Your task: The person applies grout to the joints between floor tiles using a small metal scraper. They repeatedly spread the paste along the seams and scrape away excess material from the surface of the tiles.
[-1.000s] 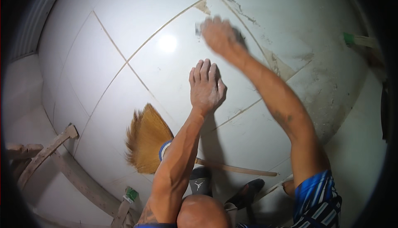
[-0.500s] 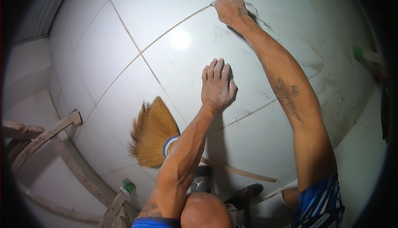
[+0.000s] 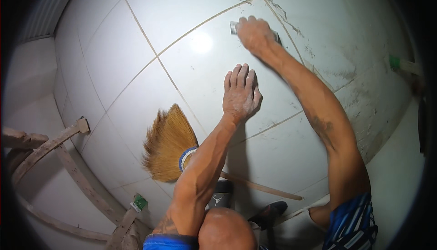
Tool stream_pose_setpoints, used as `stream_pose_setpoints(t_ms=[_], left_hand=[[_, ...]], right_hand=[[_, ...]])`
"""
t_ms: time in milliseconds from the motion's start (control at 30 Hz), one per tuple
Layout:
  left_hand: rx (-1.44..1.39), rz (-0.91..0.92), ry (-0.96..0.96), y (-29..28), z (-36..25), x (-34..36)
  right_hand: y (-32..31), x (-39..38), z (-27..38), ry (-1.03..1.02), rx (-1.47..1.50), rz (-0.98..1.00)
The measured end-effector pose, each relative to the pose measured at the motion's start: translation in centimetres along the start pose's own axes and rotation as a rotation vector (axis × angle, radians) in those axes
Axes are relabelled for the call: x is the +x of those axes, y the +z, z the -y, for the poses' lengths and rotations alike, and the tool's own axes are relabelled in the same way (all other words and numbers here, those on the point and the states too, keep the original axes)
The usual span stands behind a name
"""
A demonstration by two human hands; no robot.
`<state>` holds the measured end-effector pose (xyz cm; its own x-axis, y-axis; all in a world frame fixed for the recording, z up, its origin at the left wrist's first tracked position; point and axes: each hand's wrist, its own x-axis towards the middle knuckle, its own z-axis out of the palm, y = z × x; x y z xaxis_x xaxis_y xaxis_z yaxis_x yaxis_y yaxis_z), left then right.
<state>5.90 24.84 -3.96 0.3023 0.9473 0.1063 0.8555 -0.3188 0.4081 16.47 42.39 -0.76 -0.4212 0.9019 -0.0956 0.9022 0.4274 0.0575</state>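
Note:
My left hand (image 3: 241, 93) lies palm down on the white tiled floor (image 3: 205, 75), fingers stretched out and dusted pale. Further forward, my right hand (image 3: 254, 35) grips a flat metal tool (image 3: 233, 28), perhaps a scraper, against a tile just below a grout crossing; most of the tool is hidden under it. Dirt smears (image 3: 296, 27) mark the tiles right of that hand. A straw broom (image 3: 166, 147) lies beside my left forearm, its wooden handle (image 3: 259, 187) passing beneath it.
A wooden stand (image 3: 48, 156) with crossed bars is at the lower left, and a green-tipped piece (image 3: 139, 202) beside it. Another green-ended piece (image 3: 395, 62) is at the right edge. My bent knee (image 3: 225, 232) and shoes (image 3: 271, 211) are at the bottom.
My right hand reached forward to the upper grout crossing, then moved back down with the tool. My left hand sits slightly further right in view than a second ago, as does the broom.

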Motion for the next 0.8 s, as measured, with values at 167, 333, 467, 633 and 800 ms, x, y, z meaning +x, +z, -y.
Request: stream_pose_setpoints(t_ms=[167,333,467,633,800], left_hand=[[-0.058,-0.017,0.030,0.5,-1.2,0.4],[-0.002,0.012,0.006,0.0,0.5,-0.1],[-0.019,0.005,0.018,-0.1,-0.3,0.2],[-0.022,0.009,0.015,0.1,-0.4,0.1],[-0.046,0.043,-0.007,0.2,-0.6,0.2]], right_hand=[[-0.9,3.8,-4.7,0.093,-0.023,-0.054],[-0.7,2.0,1.2,0.131,0.032,0.128],[-0.8,2.3,-1.2,0.172,-0.015,0.060],[-4.4,5.1,-2.3,0.171,-0.178,0.265],[-1.6,4.7,-7.2,0.159,0.053,0.117]])
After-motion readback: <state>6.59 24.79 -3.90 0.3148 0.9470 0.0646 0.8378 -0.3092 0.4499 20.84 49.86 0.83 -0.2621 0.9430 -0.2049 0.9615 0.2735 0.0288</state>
